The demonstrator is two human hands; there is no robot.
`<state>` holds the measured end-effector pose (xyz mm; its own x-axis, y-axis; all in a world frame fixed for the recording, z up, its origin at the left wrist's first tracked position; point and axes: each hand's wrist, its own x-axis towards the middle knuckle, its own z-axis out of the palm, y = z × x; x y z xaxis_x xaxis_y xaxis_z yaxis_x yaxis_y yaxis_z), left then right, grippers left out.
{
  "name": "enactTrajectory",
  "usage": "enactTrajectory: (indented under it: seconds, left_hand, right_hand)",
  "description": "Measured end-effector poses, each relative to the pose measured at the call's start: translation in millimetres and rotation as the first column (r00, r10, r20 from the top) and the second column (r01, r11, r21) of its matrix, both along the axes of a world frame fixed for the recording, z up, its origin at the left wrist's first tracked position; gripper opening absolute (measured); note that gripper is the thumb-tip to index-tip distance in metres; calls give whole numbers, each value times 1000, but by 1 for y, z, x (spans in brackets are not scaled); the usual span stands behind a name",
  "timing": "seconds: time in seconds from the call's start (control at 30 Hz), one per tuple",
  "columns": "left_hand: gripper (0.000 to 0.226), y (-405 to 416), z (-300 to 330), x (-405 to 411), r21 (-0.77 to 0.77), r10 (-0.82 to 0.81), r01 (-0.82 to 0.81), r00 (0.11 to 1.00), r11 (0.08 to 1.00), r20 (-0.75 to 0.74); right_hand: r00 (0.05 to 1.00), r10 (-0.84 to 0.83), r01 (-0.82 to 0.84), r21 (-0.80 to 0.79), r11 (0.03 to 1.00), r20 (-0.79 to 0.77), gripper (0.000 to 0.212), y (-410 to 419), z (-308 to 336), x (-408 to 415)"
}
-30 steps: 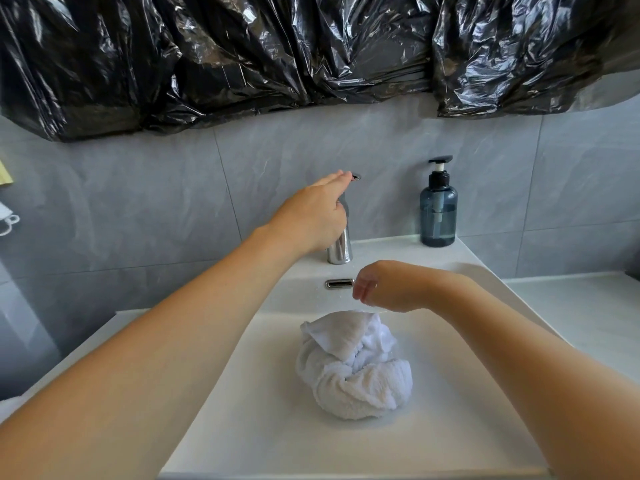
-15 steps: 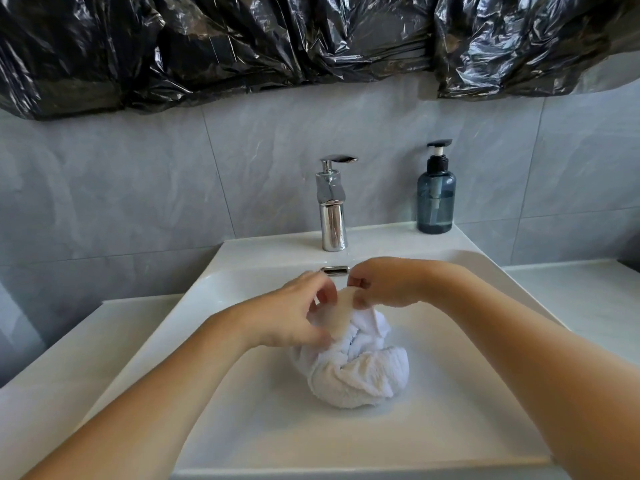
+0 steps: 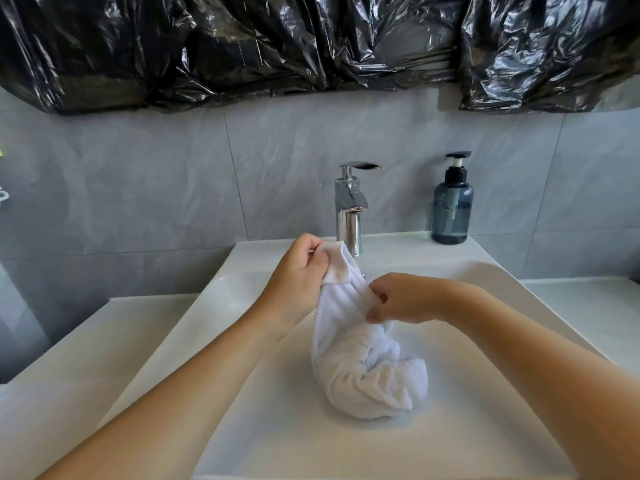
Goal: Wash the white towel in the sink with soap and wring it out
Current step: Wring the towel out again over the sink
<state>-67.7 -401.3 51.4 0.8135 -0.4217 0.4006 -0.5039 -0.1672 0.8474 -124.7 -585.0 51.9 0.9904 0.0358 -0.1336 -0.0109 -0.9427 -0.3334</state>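
Observation:
The white towel (image 3: 360, 368) is partly lifted out of the white sink (image 3: 467, 427); its lower end lies bunched on the basin floor. My left hand (image 3: 298, 275) pinches the towel's upper corner just in front of the chrome tap (image 3: 349, 209). My right hand (image 3: 405, 299) grips the towel a little lower, to the right. A blue soap dispenser (image 3: 452, 209) with a black pump stands on the sink's back ledge at the right. No water shows at the spout.
Grey tiles cover the wall behind the sink. Black plastic sheeting (image 3: 311, 43) hangs across the top. White counter (image 3: 588, 306) runs to both sides of the basin.
My left hand left the tap handle, came down to the towel and took its corner. Both hands have since pulled the towel's upper end up from the crumpled heap.

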Motion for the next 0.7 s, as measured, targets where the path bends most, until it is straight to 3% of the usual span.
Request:
enactTrajectory:
  seconds: [0.07, 0.13, 0.17, 0.23, 0.3, 0.37, 0.47, 0.6, 0.7]
  left_hand:
    - [12, -2, 4, -1, -52, 5, -5, 1000, 999, -2]
    - [4, -1, 6, -2, -17, -16, 15, 999, 1000, -36]
    - [14, 0, 5, -2, 48, -28, 32, 997, 998, -71]
    - [45, 4, 4, -5, 341, -5, 42, 994, 939, -108]
    - [43, 5, 0, -3, 545, 6, 30, 998, 838, -64]
    - [35, 6, -1, 0, 477, 16, 2, 999, 879, -35]
    - [34, 7, 3, 2, 206, 26, -12, 998, 979, -62]
    - [13, 2, 7, -5, 32, 23, -20, 997, 999, -76]
    - [29, 0, 8, -4, -86, 56, -67, 991, 994, -121]
  right_hand:
    - [1000, -6, 6, 3, 1000, -7, 16, -4, -5, 3]
    - [995, -44, 40, 45, 998, 93, 9, -6, -4, 5]
    - [984, -68, 54, 87, 995, 164, 8, -5, -2, 5]
    - [959, -114, 68, 179, 981, 260, 15, -2, 4, 5]
    - [951, -137, 63, 259, 964, 278, 19, 1, 8, 3]
    - [958, -130, 56, 277, 959, 255, 16, 4, 9, 1]
    - [973, -120, 66, 266, 962, 195, 12, 2, 8, 0]
    - [990, -63, 50, 104, 993, 126, 19, 2, 2, 2]
    - [990, -41, 38, 26, 999, 132, 15, 1, -5, 7]
